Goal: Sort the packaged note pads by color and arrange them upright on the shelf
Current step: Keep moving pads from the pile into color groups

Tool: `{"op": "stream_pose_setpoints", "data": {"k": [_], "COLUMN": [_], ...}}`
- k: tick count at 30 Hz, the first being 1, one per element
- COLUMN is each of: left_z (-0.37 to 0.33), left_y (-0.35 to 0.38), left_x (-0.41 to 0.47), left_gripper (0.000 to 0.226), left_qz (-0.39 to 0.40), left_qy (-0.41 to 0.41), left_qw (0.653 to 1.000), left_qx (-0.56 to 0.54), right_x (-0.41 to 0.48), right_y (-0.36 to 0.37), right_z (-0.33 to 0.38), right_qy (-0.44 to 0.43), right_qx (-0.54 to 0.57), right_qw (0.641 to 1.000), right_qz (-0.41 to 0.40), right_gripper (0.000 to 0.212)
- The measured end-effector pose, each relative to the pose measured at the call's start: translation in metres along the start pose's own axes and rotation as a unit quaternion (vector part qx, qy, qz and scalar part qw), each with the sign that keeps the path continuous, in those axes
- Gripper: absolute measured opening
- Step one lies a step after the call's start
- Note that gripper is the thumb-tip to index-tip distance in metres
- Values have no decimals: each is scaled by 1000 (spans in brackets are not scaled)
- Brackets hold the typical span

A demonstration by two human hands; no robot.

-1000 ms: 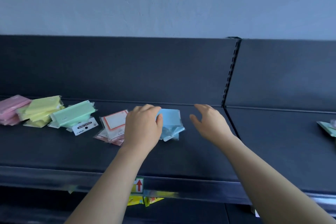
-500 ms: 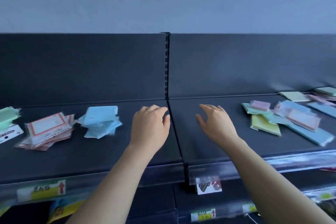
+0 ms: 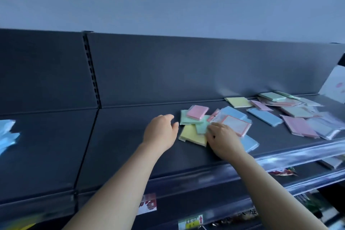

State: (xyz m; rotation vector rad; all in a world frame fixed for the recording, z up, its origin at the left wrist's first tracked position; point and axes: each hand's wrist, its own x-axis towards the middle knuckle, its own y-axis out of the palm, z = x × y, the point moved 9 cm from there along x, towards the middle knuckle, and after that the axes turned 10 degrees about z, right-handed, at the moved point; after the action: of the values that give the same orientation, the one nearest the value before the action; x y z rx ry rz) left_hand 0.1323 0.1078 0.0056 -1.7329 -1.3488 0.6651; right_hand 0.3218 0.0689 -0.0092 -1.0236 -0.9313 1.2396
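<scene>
Shelf (image 3: 130, 145), dark and long, carries the note pads: all lie flat, none upright. A loose heap (image 3: 265, 116) of mixed colours spreads over the right bay, and a blue stack (image 3: 7, 134) lies well apart at the far left edge. Left hand (image 3: 160, 132) hovers just beside the heap's near cluster, fingers loosely curled, holding nothing. Right hand (image 3: 224, 142) rests on that cluster, fingertips at the edge of the green pad (image 3: 202, 127) beside the red-bordered pad (image 3: 236, 124); whether they pinch anything cannot be told. Step in hand, as judged: drawing one colour out of the cluster. To do it well, steady the yellow pad (image 3: 190, 133) with the left hand, lift one pad by its edge so the slick wrappers do not drag neighbours toward the shelf lip, and take the pink pad (image 3: 197, 112), which lies on top, first.
</scene>
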Motion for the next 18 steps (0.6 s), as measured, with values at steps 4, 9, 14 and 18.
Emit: {"op": "stream_pose_setpoints", "data": {"k": [4,9,14,18], "left_z": [-5,7,10,12], "left_y": [26,38,47,45], "left_x": [37,57,65,63], "left_gripper": [26,43,41,32], "left_qz": [49,41,77,71], "left_qy": [-52,-159,-207,-210], "left_qw": [994,984,973,973], "left_qx": [-80,-73,-61,-56], "right_x": [-3,-1,5,5], "right_y": [2,2,4,3], "right_z": [-2,-6,-6,-4], "right_qy": [-35,-53,-74,-88], "right_qx": [7,14,0,6], "right_qw": [999,998,997,995], "right_qz": [6,-8,-29,-40], "right_gripper": [28,32,26,28]}}
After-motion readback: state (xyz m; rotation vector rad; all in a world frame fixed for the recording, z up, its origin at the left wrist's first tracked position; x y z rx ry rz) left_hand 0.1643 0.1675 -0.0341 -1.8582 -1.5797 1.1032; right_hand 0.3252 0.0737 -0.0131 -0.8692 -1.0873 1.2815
